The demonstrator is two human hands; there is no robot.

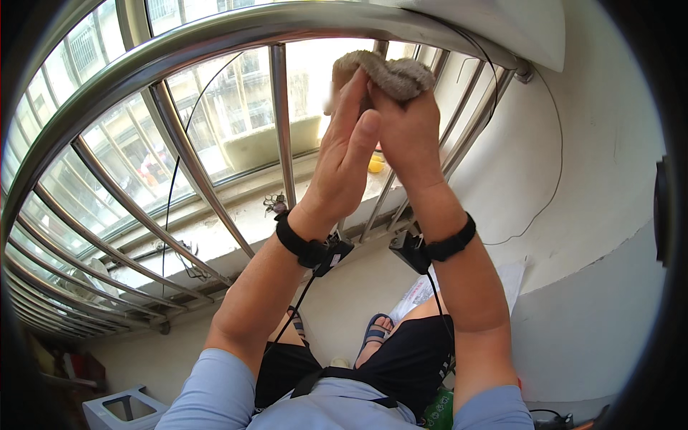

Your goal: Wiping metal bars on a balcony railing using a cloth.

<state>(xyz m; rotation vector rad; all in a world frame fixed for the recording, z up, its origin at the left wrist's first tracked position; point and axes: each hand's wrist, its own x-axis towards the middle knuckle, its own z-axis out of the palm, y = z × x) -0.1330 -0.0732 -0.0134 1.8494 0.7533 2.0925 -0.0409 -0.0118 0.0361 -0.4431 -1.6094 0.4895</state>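
A grey-brown cloth point(403, 75) is bunched at the upper part of a metal railing, just below its curved top rail point(226, 24). My right hand point(411, 134) is closed on the cloth, with a fold bulging over its knuckles. Beside it, my left hand point(344, 156) presses the cloth from the left, fingers nearly straight and thumb pointing up. A vertical bar point(380, 48) shows behind the cloth and runs down behind my hands. How far the cloth wraps around this bar is hidden.
More upright bars point(280, 118) stand to the left, before a window with a sill point(226, 226). A yellow object point(376, 164) lies on the sill. A thin black cable point(177, 156) hangs through the railing. A white wall point(602, 177) rises at right; a grey plastic frame point(126, 408) stands lower left.
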